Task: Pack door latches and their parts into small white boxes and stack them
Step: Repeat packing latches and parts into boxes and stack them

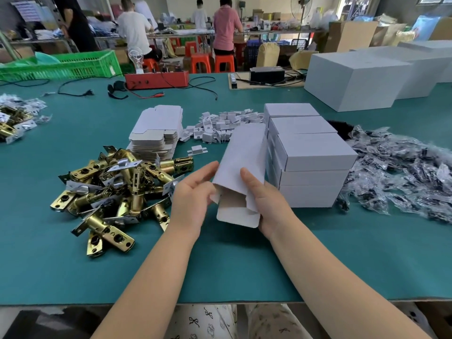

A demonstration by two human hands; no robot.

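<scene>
— What are the person's hands doing?

— Both hold a small white box (pixel 241 165) above the green desk (pixel 244 265), its open end toward the person, one flap hanging down. The left hand (pixel 193 199) grips the box's left edge, fingers curled round it; the right hand (pixel 265 201) holds the right side, thumb lying on top.

— Where are the latches?

— A heap of brass door latches (pixel 115 192) lies on the desk just left of the left hand. Behind it stands a stack of flat, unfolded boxes (pixel 156 133), and beside that a scatter of small white inserts (pixel 220 126).

— And the finished ones?

— A stack of closed white boxes (pixel 305 155) stands just right of the held box, nearly touching it. Further right lies a pile of clear bags with dark parts (pixel 401 172).
</scene>
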